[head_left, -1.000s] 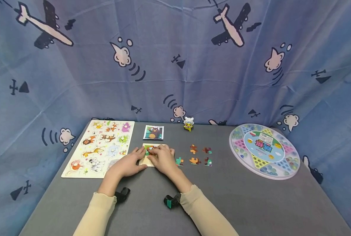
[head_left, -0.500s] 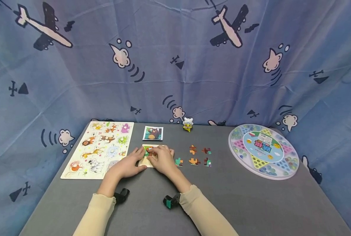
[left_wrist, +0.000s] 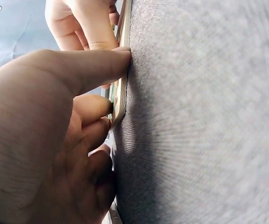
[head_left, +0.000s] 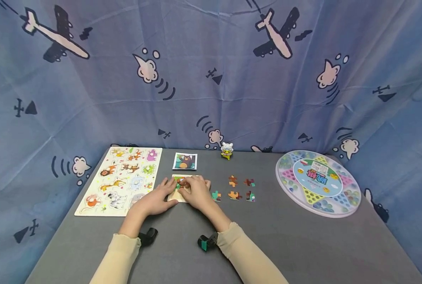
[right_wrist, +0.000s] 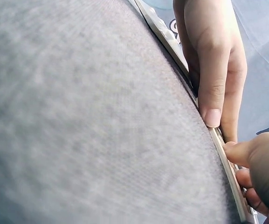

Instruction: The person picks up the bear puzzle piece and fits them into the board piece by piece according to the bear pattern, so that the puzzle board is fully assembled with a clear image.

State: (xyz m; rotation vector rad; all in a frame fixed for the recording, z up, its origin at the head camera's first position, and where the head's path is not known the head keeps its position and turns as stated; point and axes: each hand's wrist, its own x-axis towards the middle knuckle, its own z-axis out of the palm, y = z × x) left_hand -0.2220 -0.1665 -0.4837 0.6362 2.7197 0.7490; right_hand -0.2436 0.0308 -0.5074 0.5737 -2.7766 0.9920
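Note:
A small pale wooden puzzle board (head_left: 176, 196) lies on the table, with green and orange jigsaw pieces (head_left: 178, 180) in its upper part and bare wood nearer the person. My left hand (head_left: 156, 199) holds the board at its left side, thumb (left_wrist: 120, 58) against the near edge. Over the board, my right hand (head_left: 197, 192) pinches a jigsaw piece with thumb and fingertips; the fingers cover most of it. Several loose pieces (head_left: 235, 195) lie to the right, one green piece (head_left: 216, 196) close beside the right hand. Behind the board is a bear picture card (head_left: 185, 161).
A large animal peg board (head_left: 106, 193) lies to the left, partly behind the left hand. At the back stands a small yellow and white figurine (head_left: 226, 150). A round board game (head_left: 317, 183) occupies the right. A patterned blue curtain (head_left: 211, 79) rises behind the grey table (head_left: 313, 248).
Both hands stay at the puzzle board. The right fingertips shift only slightly over the piece; the whole head view moves a little. The loose pieces have not moved.

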